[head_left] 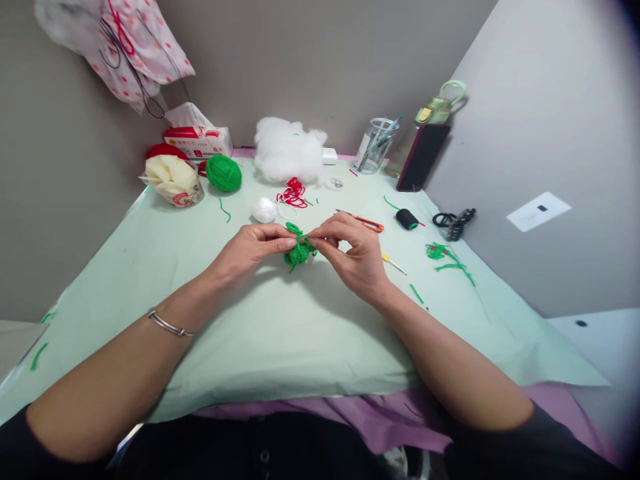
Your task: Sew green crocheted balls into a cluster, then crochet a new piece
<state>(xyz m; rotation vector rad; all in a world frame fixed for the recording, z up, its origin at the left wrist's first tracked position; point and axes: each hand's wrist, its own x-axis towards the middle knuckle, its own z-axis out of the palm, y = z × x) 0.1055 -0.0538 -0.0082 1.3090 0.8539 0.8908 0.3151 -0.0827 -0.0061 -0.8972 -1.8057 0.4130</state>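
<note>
My left hand [250, 248] and right hand [350, 253] both pinched on green crochet piece [299, 248], above surface [280, 327]; scissors [367, 222] just beyond.

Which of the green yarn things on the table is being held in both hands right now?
The small green crocheted piece, pinched between the left hand and right hand; the green yarn ball sits untouched farther back.

My left hand [250, 250] and right hand [353, 253] meet over the middle of the bench [280, 333], fingers [287, 243] pinching a small green crochet piece [299, 250] between them. Just beyond my right hand lie the orange-handled scissors [367, 222]. Farther off, a white ball [264, 210] sits beside a red yarn tangle [293, 193], with a green yarn ball [223, 173] far left.
</note>
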